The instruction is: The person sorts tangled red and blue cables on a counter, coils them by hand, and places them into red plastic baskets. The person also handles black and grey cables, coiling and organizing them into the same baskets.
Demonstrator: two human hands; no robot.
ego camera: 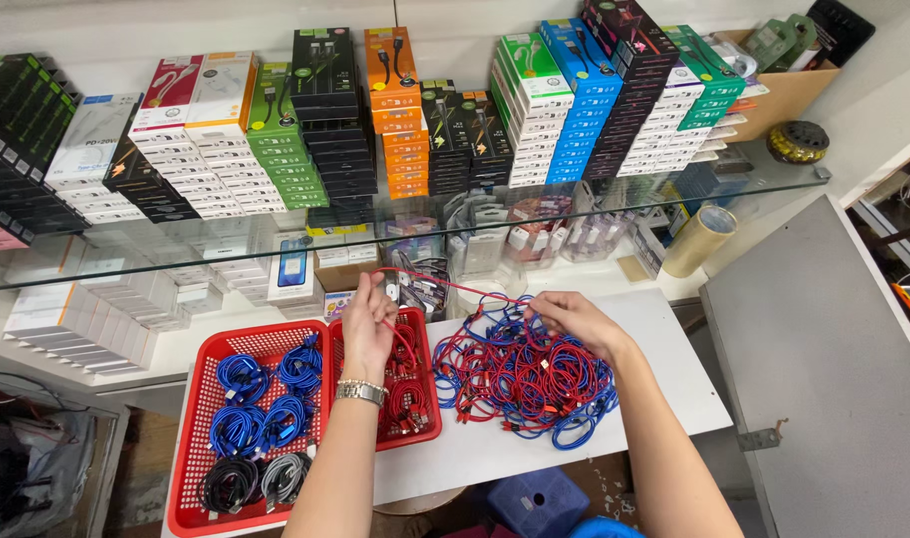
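You are partway through the sorting, by the look of it. Your left hand (367, 324) has its fingers pinched on a red cable (445, 286) that stretches taut across to your right hand (578, 321), whose fingers are closed on the same strand where it leaves the tangled pile (523, 374) of red and blue cables, on the white tabletop (664, 384) to the right.

Done so far, judging from what lies there: the big red basket (194, 453) on the near left holds neat coils — blue coils (266, 399) in several bundles, with a black coil (228, 483) and a grey coil (286, 476) at its near edge. The smaller red tray (427, 403) just right of it, under your left wrist, holds coiled red cables (407, 394). What is left is the heap itself, which looks large and knotted.

The cables look braided and limp, thin, with small hard plugs at the ends. Both red containers are rigid plastic, the big one with a perforated mesh floor. The tabletop is smooth and flat. Beyond it a glass shelf (575, 214) carries stacked cardboard boxes (305, 130) in many colours — and a roll of brown tape (699, 239) stands on the far right.
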